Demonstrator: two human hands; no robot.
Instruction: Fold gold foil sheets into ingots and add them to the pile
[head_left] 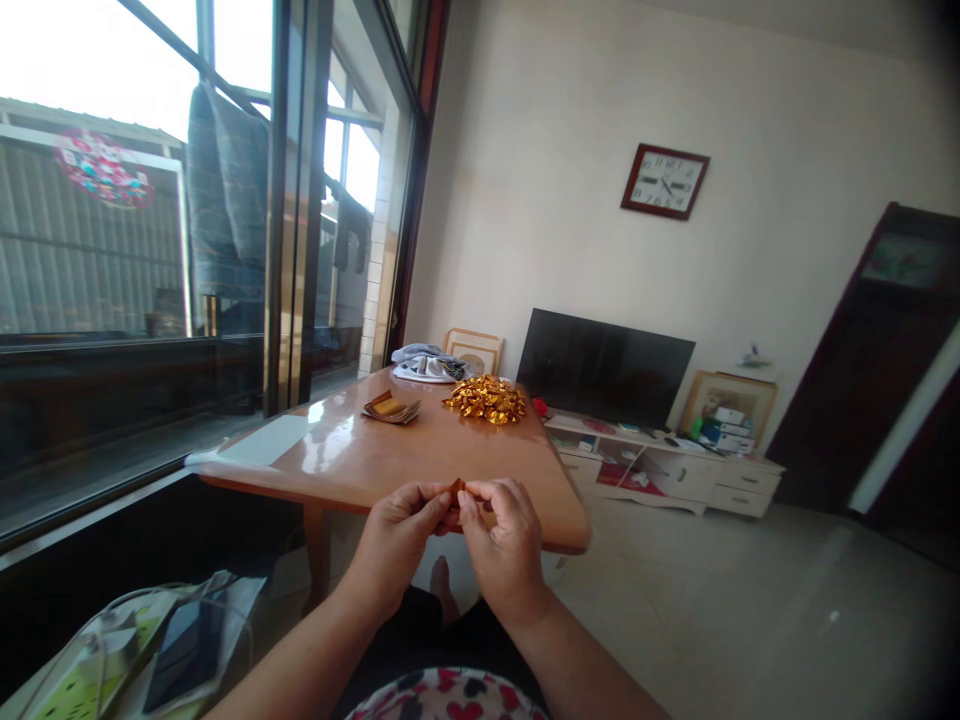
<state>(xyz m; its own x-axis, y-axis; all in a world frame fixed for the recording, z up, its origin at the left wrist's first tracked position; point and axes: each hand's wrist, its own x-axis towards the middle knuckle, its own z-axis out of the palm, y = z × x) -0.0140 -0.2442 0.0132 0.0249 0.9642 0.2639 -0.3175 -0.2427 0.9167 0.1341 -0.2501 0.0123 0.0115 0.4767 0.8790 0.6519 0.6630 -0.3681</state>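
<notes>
Both hands meet just above the near edge of the wooden bench (360, 455): the left hand (397, 545) and the right hand (504, 545) each have their fingers pinched together on a small folded piece of gold paper (457, 488), of which only an orange-gold corner shows between the fingertips. Farther back on the bench lie a stack of flat gold paper sheets (391, 408) and, just to its right, a heap of folded gold paper pieces (486, 399), with a bundle of grey cloth (427, 364) at the far edge.
</notes>
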